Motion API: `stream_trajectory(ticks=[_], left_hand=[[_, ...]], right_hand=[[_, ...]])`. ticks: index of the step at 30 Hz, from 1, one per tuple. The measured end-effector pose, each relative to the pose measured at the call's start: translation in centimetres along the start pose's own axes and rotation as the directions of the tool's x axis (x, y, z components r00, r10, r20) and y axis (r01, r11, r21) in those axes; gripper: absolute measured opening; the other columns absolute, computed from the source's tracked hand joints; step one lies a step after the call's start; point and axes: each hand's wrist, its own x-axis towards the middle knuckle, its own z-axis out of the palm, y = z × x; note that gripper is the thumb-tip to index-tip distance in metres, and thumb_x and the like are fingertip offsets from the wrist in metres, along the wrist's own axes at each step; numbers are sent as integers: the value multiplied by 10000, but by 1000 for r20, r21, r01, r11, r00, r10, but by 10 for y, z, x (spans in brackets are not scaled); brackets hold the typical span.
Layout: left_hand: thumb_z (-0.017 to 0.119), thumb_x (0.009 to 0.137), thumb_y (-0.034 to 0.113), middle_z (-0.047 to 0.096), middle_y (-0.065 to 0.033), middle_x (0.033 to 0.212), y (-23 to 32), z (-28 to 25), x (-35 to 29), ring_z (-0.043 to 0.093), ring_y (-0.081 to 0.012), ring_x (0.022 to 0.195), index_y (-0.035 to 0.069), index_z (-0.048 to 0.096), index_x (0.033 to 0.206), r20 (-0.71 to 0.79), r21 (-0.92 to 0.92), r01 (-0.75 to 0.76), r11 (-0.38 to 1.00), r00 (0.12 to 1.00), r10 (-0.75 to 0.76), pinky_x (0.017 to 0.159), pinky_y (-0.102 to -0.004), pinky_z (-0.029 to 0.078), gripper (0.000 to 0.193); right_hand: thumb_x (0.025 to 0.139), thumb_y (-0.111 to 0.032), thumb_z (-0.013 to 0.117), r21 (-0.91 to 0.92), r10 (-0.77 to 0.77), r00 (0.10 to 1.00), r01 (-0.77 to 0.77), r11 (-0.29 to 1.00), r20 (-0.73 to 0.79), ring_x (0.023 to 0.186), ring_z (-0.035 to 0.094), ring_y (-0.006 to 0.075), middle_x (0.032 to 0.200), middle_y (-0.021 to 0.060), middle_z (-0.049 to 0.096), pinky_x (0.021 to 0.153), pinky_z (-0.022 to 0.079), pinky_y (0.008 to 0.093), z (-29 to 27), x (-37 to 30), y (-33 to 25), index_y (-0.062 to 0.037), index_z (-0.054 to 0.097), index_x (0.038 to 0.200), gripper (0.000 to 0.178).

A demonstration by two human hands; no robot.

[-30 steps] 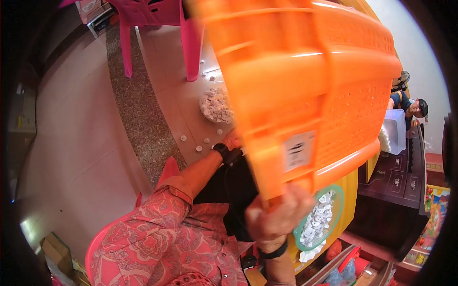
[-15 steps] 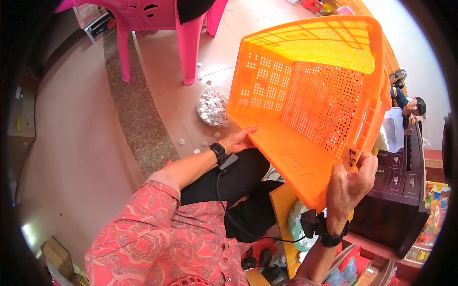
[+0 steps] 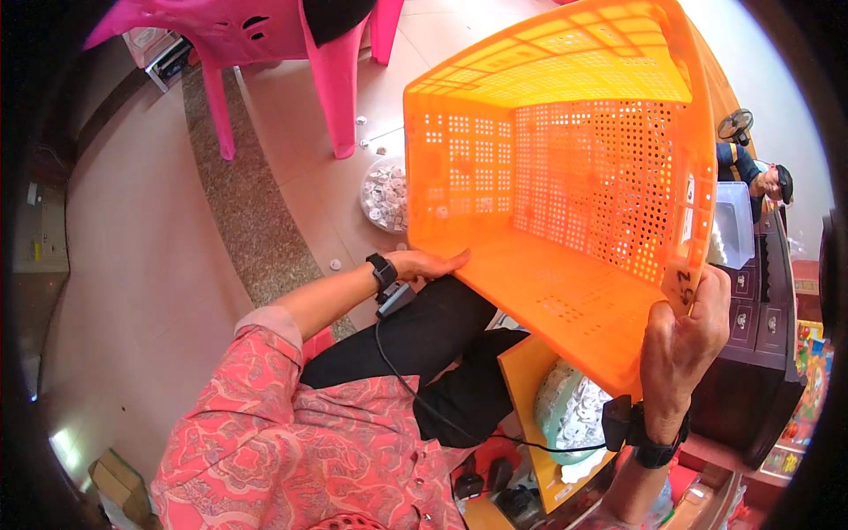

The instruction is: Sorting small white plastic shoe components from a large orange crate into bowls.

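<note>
The orange basket point(image 3: 565, 185) lies between the right hand point(image 3: 687, 331), gripping its rim, and left hand point(image 3: 431, 263), grip unclear; beyond left fingers it partly blocks a clear bowl point(image 3: 371, 219); below right fingers, a green bowl point(image 3: 548, 415).

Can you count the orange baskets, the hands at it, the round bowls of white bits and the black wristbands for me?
Orange basket: 1
Hands: 2 (left hand, right hand)
Round bowls: 2 (clear bowl, green bowl)
Black wristbands: 2 (left wristband, right wristband)
Total: 7
</note>
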Motion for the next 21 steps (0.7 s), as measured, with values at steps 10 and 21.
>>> stream_trajectory(ticks=[10,21], left_hand=[[649,903,235,628,-191,1177,16,-44,70,619,-410,1038,175,465,1419,-119,796,-111,595,935,334,792,-539,551,551],[566,821,59,499,-231,1263,-19,-66,108,469,-456,1208,44,629,1112,-275,955,167,244,803,529,900,-517,501,298]], right_hand=[[630,150,456,-3,-39,998,39,999,40,902,567,406,968,195,537,809,486,441,-20,16,46,25,552,1009,410],[616,161,473,-33,-23,998,25,999,54,957,573,408,1036,215,542,853,486,435,-12,2,33,42,568,1074,483]])
